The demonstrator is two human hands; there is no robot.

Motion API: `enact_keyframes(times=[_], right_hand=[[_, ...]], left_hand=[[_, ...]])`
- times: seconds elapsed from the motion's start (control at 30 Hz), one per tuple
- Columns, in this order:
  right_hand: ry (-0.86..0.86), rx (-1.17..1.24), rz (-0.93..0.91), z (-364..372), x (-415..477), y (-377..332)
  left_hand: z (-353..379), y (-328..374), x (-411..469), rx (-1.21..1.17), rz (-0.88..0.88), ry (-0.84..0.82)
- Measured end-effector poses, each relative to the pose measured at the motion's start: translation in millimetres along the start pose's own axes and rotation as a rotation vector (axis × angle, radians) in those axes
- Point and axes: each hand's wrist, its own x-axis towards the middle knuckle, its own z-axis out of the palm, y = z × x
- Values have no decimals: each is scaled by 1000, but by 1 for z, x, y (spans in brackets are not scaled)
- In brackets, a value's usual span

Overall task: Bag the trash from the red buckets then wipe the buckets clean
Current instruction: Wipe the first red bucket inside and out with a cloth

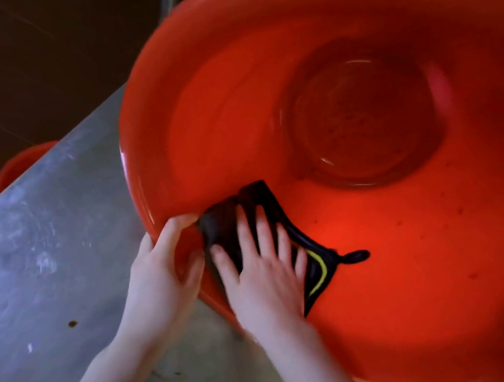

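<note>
Big red bucket [416,248] filled the right & middle of the frame, tipped, w/ small dark specks inside. Grey ledge [38,239] ran lower left; another red bucket [16,165] peeked behind it. Left hand [162,276] gripped the rim. Right hand [256,275], fingers spread flat, pressed a dark cloth [313,271] on the inside wall.

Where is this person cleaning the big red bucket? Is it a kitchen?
Hard to say. It looks more like a plain utility or work area: a scuffed grey concrete ledge, a dark floor beyond, and a second red bucket below. Nothing kitchen-like shows.
</note>
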Motion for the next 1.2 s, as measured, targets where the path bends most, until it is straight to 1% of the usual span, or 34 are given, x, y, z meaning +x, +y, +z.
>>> enact_keyframes(times=[0.07, 0.1, 0.17, 0.2, 0.23, 0.3, 0.37, 0.43, 0.5, 0.53, 0.6, 0.67, 0.73, 0.77, 0.8, 0.83, 0.9, 0.93, 0.97, 1.0, 1.1, 1.2], right_hand=[[12, 0, 141, 0, 41, 15], [-10, 38, 231, -5, 67, 24], [-116, 137, 376, -18, 112, 37], [-149, 164, 399, -23, 126, 40], [-163, 171, 388, -25, 133, 41], [-150, 137, 303, -23, 124, 36], [-58, 80, 138, -11, 88, 24], [56, 98, -56, 0, 37, 7], [87, 133, -123, 2, 6, -4], [76, 137, -125, 1, 6, -4], [58, 124, -67, -3, 33, 4], [10, 137, 61, -11, 78, 16], [-94, 205, 198, -19, 117, 24], [-123, 227, 227, -20, 128, 27], [-133, 229, 229, -19, 135, 30], [-131, 213, 216, -17, 137, 32], [-105, 158, 177, -12, 134, 37], [-91, 126, 154, -10, 131, 40], [-89, 97, 132, -9, 128, 43], [-94, 74, 113, -10, 124, 46], [-100, -29, 68, -15, 119, 56], [-110, -173, 22, -26, 116, 59]], left_hand=[[1, -1, -4, -4, 8, 2], [3, -2, -6, -13, 13, 4], [6, -1, -9, -25, 28, -3], [8, -1, -10, -24, 34, -5], [9, 0, -11, -22, 38, -1], [12, 0, -13, -27, 26, 13], [13, -2, -13, -39, 11, 20], [12, -6, -12, -35, 10, 16], [11, -7, -12, -26, 22, 1], [10, -6, -13, -20, 22, -5], [8, -5, -13, -23, 11, -17], [5, -3, -14, -35, 10, -42], [-1, 1, -13, -37, -21, -108], [-7, 5, -12, -15, -39, -132], [-15, 10, -8, 46, -13, -99], [-25, 18, -2, 134, 68, -6], [-48, 36, 17, 293, 319, 211], [-58, 43, 27, 345, 436, 263], [-65, 47, 35, 382, 513, 270], [-68, 48, 41, 399, 530, 251], [-64, 38, 41, 384, 437, 204], [-54, 13, 26, 259, 267, 181]])
